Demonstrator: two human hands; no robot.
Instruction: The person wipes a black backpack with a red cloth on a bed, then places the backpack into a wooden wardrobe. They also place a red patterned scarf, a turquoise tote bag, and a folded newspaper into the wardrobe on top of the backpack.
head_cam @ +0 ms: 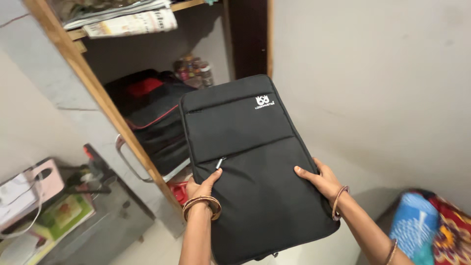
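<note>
Head view: both my hands hold a black laptop sleeve (250,162) up before an open cupboard (98,93).
Left hand (203,189) and right hand (319,179) grip its edges, fingers closed around it; next I'd judge keeping it level.

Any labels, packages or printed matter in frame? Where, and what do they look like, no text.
White logo patch: top right of the black laptop sleeve held by left hand and right hand; small, white on black.
Folded newspapers: top shelf, upper left; white-grey stack.
Jars: back of the lower shelf; small, with coloured labels, blurred.
Printed box: lower left; flat, green and yellow.
</note>
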